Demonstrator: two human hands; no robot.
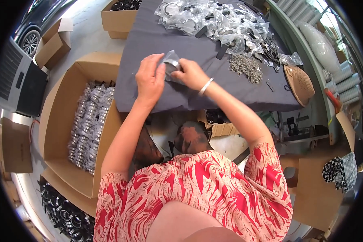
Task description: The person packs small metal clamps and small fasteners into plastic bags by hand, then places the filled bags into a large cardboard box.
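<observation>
Over the near left part of the grey-covered table, a clear plastic bag (171, 55) with a round metal ring (173, 63) in it is between my two hands. My right hand (192, 75) pinches the bag and ring from the right, thumb below and fingers curled. My left hand (149, 80) is at the bag's left side, its thumb and fingertips closing on the edge; the exact contact is slightly blurred. Farther back lies a heap of bagged metal rings (185, 26) with black strips (223, 51). A pile of small metal pieces (246, 68) sits right of my hands.
To my left stands a large open carton (52, 121) holding rows of wrapped metal rings (86, 125). Below it, black and silver rings (66, 213) fill another container. A brown hat (299, 84) rests at the table's right edge. More cartons (119, 22) stand at the back left.
</observation>
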